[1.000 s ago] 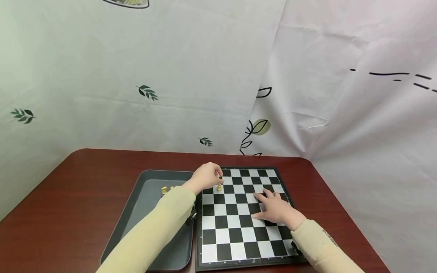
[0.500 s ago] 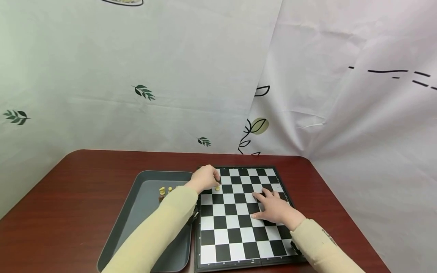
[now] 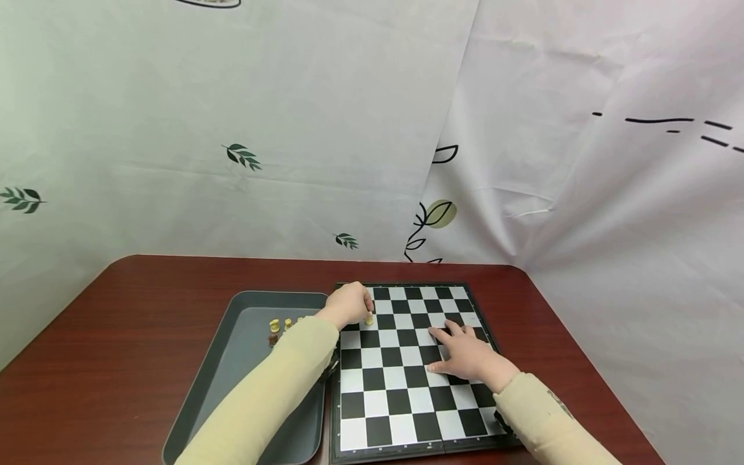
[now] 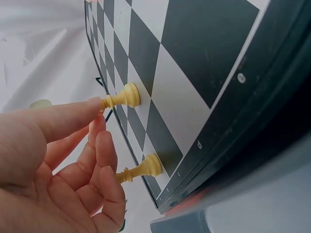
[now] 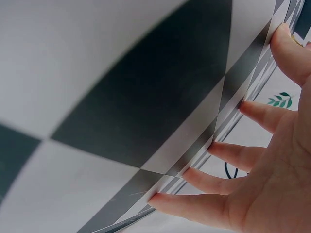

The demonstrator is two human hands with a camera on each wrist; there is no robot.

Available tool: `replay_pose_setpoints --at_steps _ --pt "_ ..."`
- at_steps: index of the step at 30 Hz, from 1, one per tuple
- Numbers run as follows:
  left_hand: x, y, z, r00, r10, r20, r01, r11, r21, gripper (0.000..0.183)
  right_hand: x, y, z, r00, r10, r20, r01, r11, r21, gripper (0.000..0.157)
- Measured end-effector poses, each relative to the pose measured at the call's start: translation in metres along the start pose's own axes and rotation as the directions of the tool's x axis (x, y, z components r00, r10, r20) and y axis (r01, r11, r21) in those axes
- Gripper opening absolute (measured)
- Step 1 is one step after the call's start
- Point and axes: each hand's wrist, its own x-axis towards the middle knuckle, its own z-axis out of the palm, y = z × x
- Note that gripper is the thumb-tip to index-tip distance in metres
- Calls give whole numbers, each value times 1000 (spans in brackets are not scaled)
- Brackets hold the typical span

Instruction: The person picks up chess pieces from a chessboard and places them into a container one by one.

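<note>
My left hand (image 3: 349, 302) is over the far left part of the chessboard (image 3: 401, 384). In the left wrist view its thumb and forefinger pinch the top of a cream chess piece (image 4: 128, 95), whose base is at the board's surface. The fingertips hide the top of that piece. A second cream chess piece (image 4: 148, 167) stands closer to the board's corner, its upper end partly behind the curled lower fingers. On the right half of the board rests my right hand (image 3: 465, 354), fingers spread and fingertips touching the squares, holding nothing.
Left of the board lies a grey tray (image 3: 247, 310), partly covered by the left sleeve. Several cream pieces (image 3: 274, 326) and a brown one (image 3: 273, 340) show in it. The reddish-brown table (image 3: 104, 336) meets a white patterned cloth (image 3: 325, 129) at the back.
My left hand has come down slightly toward the board at the pinched chess piece. The head view has shifted a little, and more of the tray's pieces show. My right hand stays in place.
</note>
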Motion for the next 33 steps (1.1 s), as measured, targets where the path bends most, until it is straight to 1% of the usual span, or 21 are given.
replay_pose_setpoints --at_steps 10,15,21,33 --pt "1 -2 1 1000 11 4 -11 1000 -3 7 1 0 1 1000 5 2 -5 1000 -5 73" --pt "2 -2 1 1000 9 4 -9 1000 -5 12 0 0 1 1000 -3 0 3 1000 -3 73" --pt "3 -2 2 1000 13 -1 -13 1000 24 14 1 1 1 1000 -8 1 8 1000 -3 73" --pt "2 -1 2 1000 18 18 -19 999 30 19 1 1 1 1000 -4 1 4 1000 -7 73"
